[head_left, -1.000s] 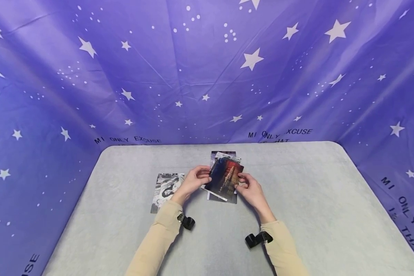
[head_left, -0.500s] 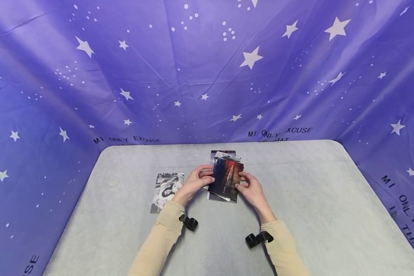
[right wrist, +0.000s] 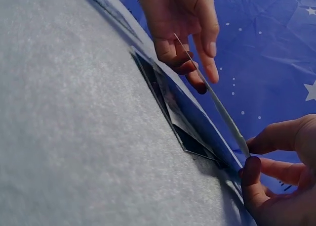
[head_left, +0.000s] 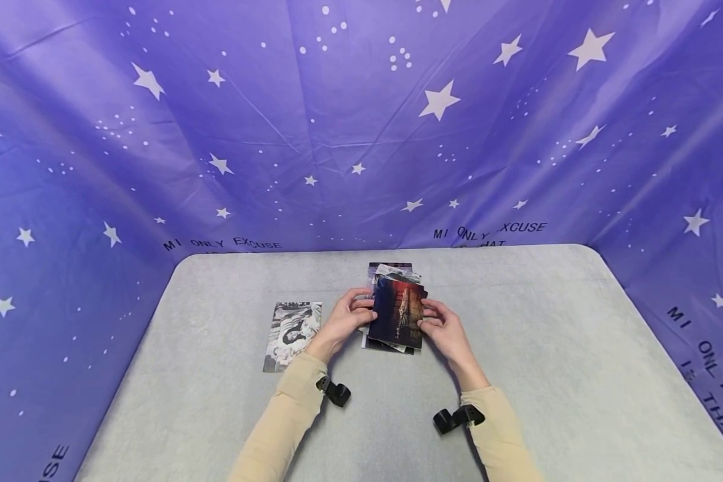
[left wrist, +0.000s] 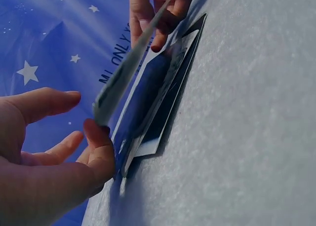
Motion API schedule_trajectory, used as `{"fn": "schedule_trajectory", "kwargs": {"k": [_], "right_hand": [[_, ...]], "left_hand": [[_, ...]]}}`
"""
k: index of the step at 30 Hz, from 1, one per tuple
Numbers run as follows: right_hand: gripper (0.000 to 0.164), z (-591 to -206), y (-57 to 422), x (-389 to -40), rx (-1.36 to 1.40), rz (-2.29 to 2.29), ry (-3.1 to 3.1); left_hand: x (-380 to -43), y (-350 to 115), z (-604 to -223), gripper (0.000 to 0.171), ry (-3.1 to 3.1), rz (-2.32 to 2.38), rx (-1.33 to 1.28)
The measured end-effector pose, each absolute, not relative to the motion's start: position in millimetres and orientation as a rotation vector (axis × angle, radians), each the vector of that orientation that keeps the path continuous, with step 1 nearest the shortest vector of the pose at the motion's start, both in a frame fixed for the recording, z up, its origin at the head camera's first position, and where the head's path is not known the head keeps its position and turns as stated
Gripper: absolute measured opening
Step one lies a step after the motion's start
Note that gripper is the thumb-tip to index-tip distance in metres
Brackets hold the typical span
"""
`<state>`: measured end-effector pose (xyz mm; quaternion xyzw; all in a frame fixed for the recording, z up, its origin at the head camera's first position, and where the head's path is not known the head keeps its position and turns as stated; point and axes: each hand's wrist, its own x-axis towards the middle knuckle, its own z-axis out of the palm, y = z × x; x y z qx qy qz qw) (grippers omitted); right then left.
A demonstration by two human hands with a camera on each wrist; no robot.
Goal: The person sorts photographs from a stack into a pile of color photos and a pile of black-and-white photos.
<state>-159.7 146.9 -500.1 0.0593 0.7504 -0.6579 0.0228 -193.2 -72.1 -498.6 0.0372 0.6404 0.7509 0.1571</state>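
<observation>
A dark photo (head_left: 399, 314) with blue and red areas and a lit tower is held by its two side edges. My left hand (head_left: 342, 320) grips its left edge, thumb against the rim. At the right edge, my right hand (head_left: 448, 329) pinches it between thumb and fingertips. Seen edge-on in the left wrist view, the raised photo (left wrist: 121, 80) tilts above a loose pile of photos (left wrist: 157, 90). That pile also shows its uneven corners in the right wrist view, where the pinched photo (right wrist: 222, 110) stands apart from it. The held photo hides most of the pile's pictures.
A black-and-white photo of people (head_left: 292, 335) lies on the grey table (head_left: 554, 348), left of the pile and partly behind the left forearm. A purple star-printed cloth (head_left: 349, 127) hangs around the table's back and sides. Both wrists wear black camera mounts.
The held photo has turned from a slant to nearly straight and shifted slightly right over the pile. Both hands have moved a little right with it. The black-and-white photo has stayed put.
</observation>
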Motion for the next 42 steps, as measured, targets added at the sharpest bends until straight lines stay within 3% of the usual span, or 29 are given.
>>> {"fn": "schedule_trajectory", "kwargs": {"k": [21, 42], "right_hand": [[0.047, -494.5, 163.7, -159.1, 0.158, -2.056, 2.250], [0.051, -498.7, 218.8, -152.0, -0.170, -2.009, 2.255]], "left_hand": [[-187.2, -55.3, -502.4, 0.053, 1.766, 2.173, 0.175], [-176.1, -14.5, -507.8, 0.052, 1.661, 2.239, 0.110]]}}
